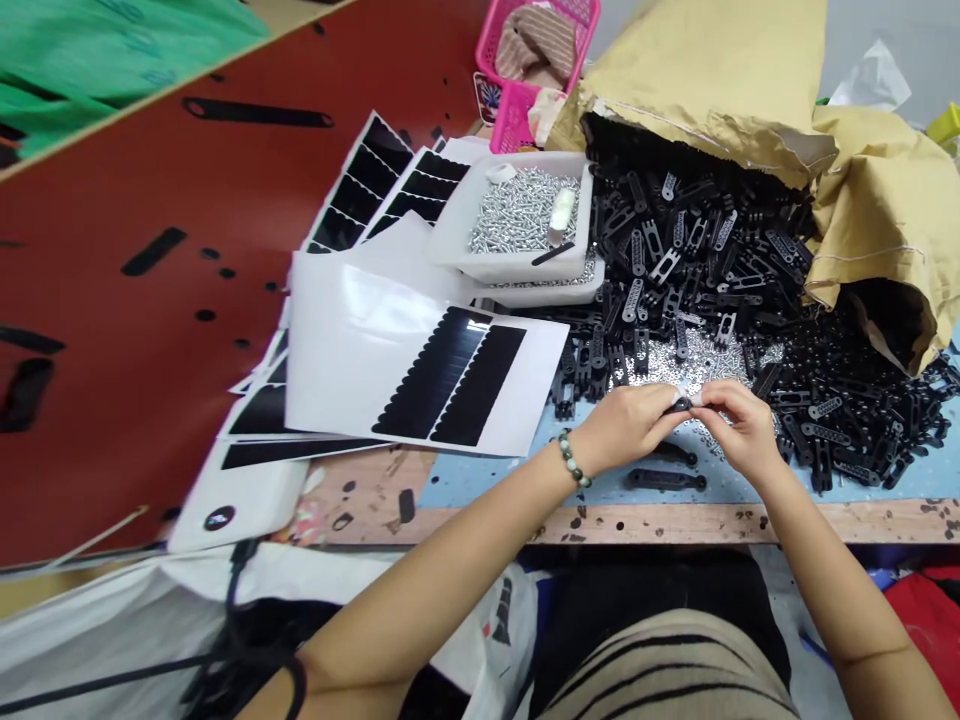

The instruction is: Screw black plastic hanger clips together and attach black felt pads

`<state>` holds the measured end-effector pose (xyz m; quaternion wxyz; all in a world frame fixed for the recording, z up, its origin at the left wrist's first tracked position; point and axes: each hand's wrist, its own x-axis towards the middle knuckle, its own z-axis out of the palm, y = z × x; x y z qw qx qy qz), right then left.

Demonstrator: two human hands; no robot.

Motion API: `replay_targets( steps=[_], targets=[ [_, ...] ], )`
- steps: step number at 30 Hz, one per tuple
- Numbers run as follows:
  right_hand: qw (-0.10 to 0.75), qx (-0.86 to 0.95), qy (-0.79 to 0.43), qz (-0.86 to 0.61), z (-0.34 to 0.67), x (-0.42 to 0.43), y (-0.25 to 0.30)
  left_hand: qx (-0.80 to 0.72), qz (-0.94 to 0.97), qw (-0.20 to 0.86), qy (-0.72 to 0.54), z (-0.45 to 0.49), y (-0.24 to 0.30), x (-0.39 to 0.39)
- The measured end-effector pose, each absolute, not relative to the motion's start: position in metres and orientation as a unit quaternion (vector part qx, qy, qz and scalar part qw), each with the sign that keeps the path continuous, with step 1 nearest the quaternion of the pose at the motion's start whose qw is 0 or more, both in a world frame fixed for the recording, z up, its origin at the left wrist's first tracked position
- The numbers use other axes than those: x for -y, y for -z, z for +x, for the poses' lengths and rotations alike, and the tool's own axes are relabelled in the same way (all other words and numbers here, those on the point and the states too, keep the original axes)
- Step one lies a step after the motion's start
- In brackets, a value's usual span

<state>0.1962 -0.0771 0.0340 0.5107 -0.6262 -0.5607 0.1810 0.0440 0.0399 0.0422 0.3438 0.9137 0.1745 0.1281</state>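
My left hand (628, 428), with a beaded bracelet at the wrist, pinches a small black plastic part (681, 405). Fingers of my right hand (741, 428) close on the part's other end, and the fingertips hide most of it. White coverings show on some fingertips. Behind both hands lies a spread of small silvery metal pieces (701, 358). Below them on the blue mat (495, 480) rest two long black plastic pieces, the nearer one (666, 480) lying flat. A heap of slotted black plastic parts (675, 250) rises beyond my hands.
Stacked white tubs (465, 225) hold silvery screws (517, 215). Sheets of black stickers (480, 380) lie to the left, beside a reddish-brown board (135, 330). Large brown paper sacks (712, 70) stand at the back right, near a pink basket (514, 115).
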Motion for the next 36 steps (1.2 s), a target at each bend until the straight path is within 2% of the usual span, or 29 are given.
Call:
replay_targets(
  steps=[3, 6, 10, 13, 18, 23, 27, 31, 34, 36],
  targets=[
    [0.454, 0.570, -0.208, -0.652, 0.195, 0.084, -0.021, -0.210, 0.894, 0.377, -0.121, 0.037, -0.041, -0.048],
    [0.380, 0.594, -0.158, -0.691, 0.197, 0.093, -0.009, -0.235, 0.891, 0.377, -0.096, 0.035, -0.037, -0.054],
    [0.350, 0.626, -0.110, -0.689, 0.198, 0.107, 0.004, -0.126, 0.924, 0.356, -0.054, 0.043, -0.021, -0.046],
    [0.300, 0.668, -0.104, -0.674, 0.195, 0.114, 0.016, -0.111, 0.936, 0.331, -0.053, 0.046, -0.008, -0.038],
    [0.281, 0.660, -0.086, -0.691, 0.185, 0.115, 0.028, -0.144, 0.937, 0.317, -0.025, 0.037, -0.003, -0.042],
    [0.285, 0.662, -0.127, -0.682, 0.188, 0.099, 0.015, -0.166, 0.933, 0.319, 0.001, 0.029, -0.008, -0.046],
    [0.321, 0.574, -0.050, -0.752, 0.200, 0.047, 0.003, -0.154, 0.929, 0.336, 0.016, 0.023, -0.014, -0.039],
    [0.322, 0.523, -0.043, -0.788, 0.202, 0.004, 0.001, -0.218, 0.872, 0.436, -0.055, 0.024, -0.020, -0.039],
    [0.407, 0.487, -0.106, -0.765, 0.191, 0.016, -0.002, -0.316, 0.713, 0.610, -0.140, 0.039, -0.020, -0.043],
    [0.441, 0.516, -0.165, -0.716, 0.187, 0.040, -0.006, -0.320, 0.582, 0.724, -0.184, 0.055, -0.020, -0.046]
  ],
)
